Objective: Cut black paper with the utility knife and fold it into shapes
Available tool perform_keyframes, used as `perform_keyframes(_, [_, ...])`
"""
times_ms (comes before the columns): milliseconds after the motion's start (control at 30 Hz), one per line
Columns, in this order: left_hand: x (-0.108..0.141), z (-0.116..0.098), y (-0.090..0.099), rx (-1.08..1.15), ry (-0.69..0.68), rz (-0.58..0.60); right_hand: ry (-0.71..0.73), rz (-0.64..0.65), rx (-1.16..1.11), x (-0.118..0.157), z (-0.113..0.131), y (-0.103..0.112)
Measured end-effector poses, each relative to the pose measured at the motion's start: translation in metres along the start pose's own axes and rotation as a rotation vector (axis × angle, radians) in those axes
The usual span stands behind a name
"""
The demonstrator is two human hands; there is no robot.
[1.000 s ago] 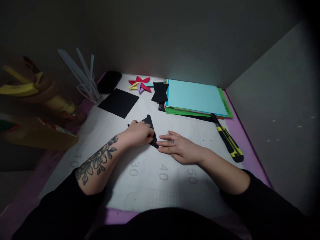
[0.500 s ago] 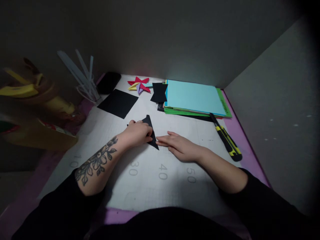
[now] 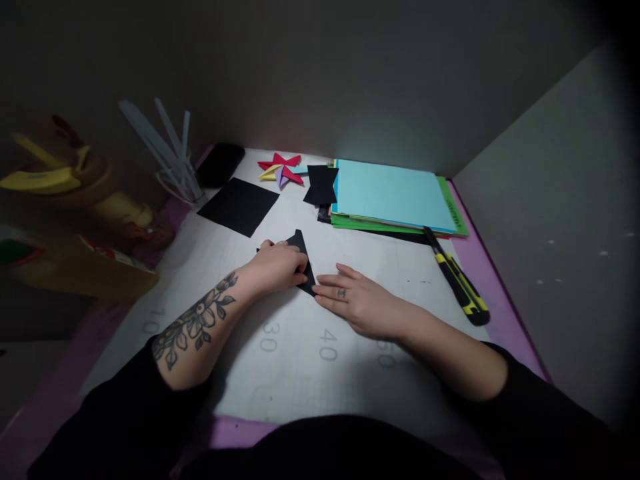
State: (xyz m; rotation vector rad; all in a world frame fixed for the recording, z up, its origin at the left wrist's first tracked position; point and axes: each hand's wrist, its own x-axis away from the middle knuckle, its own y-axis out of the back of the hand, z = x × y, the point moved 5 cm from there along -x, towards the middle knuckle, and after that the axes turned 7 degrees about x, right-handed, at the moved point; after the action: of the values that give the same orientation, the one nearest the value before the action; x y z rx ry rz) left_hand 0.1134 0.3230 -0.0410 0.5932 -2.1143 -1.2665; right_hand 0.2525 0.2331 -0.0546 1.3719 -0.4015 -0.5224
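A folded piece of black paper (image 3: 299, 241) lies on the white sheet, partly hidden under my left hand (image 3: 278, 268). That hand is closed, its fingers curled and pressing on the paper. My right hand (image 3: 356, 301) rests flat, fingers stretched out, with its fingertips at the paper's lower point. A square of black paper (image 3: 239, 207) lies flat beyond the left hand. Past the folded piece, a smaller black paper shape with notched edges (image 3: 321, 185) overlaps the paper stack's left edge.
A stack of coloured paper (image 3: 393, 193) lies at the back right. A yellow and black utility knife (image 3: 459, 280) leans on its front corner. Folded paper stars (image 3: 281, 167), a phone (image 3: 221, 165), a cup of clear strips (image 3: 183, 177) and a yellow box (image 3: 95, 270) stand toward the left.
My right hand has slid slightly lower and spread its fingers a little, now covering the paper's tip. My left hand keeps its hold. The whole view has shifted slightly.
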Motion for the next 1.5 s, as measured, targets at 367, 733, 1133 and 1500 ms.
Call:
perform_keyframes(367, [0.000, 0.003, 0.001, 0.026, -0.002, -0.004, -0.012, -0.022, 0.029, 0.002, 0.009, -0.007])
perform_keyframes(733, [-0.001, 0.003, 0.002, 0.043, 0.016, -0.003, -0.008, -0.089, 0.122, -0.003, 0.020, -0.007])
perform_keyframes(1133, [-0.002, 0.004, 0.000, 0.046, 0.004, -0.008, -0.131, -0.046, 0.127, -0.015, 0.025, -0.012])
perform_keyframes(1500, [0.001, 0.003, 0.001, 0.054, -0.008, 0.002, -0.256, -0.097, 0.000, 0.000, 0.023, -0.003])
